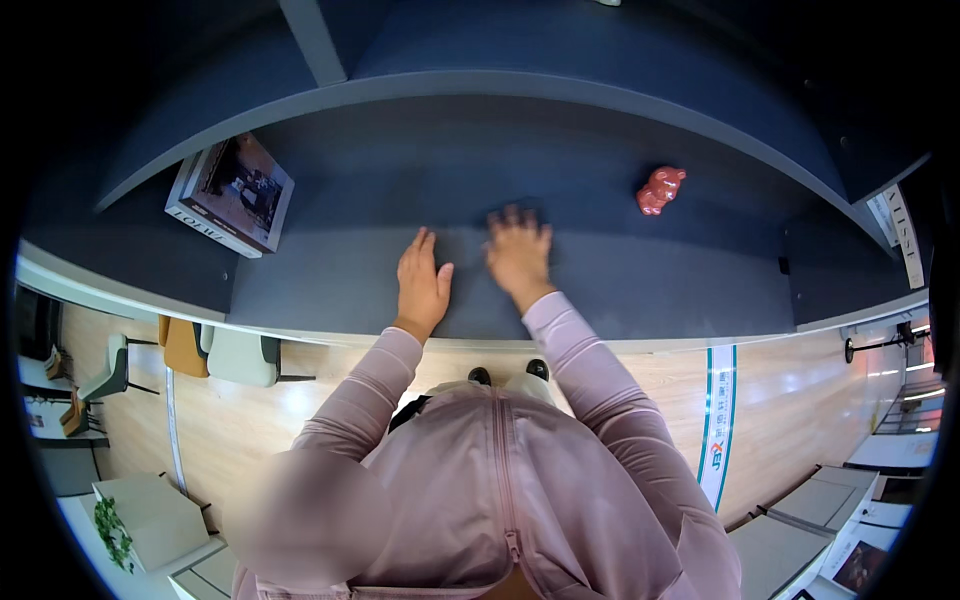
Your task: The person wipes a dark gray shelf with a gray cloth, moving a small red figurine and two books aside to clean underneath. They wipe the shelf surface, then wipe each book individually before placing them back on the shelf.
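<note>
Over the dark grey shelf board (600,292), near its front edge, is my left hand (423,283), fingers pointing away from me and thumb apart, holding nothing. My right hand (519,251) is to its right and slightly farther in, palm down with fingers spread and a little blurred; it holds nothing either. A glossy red bear figurine (660,190) stands on the shelf to the right of my right hand. At the left end of the shelf lie stacked books (244,191), the top one with a picture cover.
An upper shelf edge (495,82) curves across above the board. More books (904,236) stand at the far right. Behind the shelf's front edge are a pale wooden floor, chairs (244,356) at the left, and cabinets (795,525) at the lower right.
</note>
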Motion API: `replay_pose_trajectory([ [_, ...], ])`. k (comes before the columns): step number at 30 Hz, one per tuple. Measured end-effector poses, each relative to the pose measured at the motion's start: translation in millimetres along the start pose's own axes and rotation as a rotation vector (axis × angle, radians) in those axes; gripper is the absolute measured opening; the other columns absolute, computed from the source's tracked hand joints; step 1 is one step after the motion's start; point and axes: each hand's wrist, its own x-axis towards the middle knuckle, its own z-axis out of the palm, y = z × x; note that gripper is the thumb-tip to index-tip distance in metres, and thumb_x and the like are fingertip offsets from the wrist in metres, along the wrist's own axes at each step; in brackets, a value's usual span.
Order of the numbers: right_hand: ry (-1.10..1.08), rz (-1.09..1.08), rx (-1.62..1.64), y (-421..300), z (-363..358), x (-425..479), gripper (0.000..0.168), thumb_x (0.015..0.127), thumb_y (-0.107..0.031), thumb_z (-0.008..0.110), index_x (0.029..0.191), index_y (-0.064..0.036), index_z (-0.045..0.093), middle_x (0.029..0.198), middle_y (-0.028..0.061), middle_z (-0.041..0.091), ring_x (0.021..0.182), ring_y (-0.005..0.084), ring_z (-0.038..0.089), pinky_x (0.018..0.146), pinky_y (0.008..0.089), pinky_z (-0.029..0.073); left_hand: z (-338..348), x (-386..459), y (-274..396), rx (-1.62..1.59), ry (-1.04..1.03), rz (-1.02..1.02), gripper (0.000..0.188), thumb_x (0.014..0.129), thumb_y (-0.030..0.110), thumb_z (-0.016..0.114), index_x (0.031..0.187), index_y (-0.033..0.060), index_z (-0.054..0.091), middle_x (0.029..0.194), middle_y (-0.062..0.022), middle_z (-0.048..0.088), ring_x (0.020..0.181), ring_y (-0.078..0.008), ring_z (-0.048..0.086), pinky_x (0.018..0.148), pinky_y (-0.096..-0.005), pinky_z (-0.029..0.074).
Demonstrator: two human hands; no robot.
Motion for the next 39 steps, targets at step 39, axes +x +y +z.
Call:
replay_pose_trajectory([
  [39,-0.078,-0.273,0.147,-23,2,-95,0.067,0.096,-0.041,0.060,0.152,-0.008,0.045,0.163,0.0121,0.036,0.151,0.0366,0.028,0.120,0.0639,0.018,3,5,-7,-0.121,0.033,-0.108,0.037,0.098,0.029,0.060,0.121,0.0008,0.067,0.133,-0.0177,0.064,0.123,-0.0392,0.058,0.108,-0.0479,0.042],
])
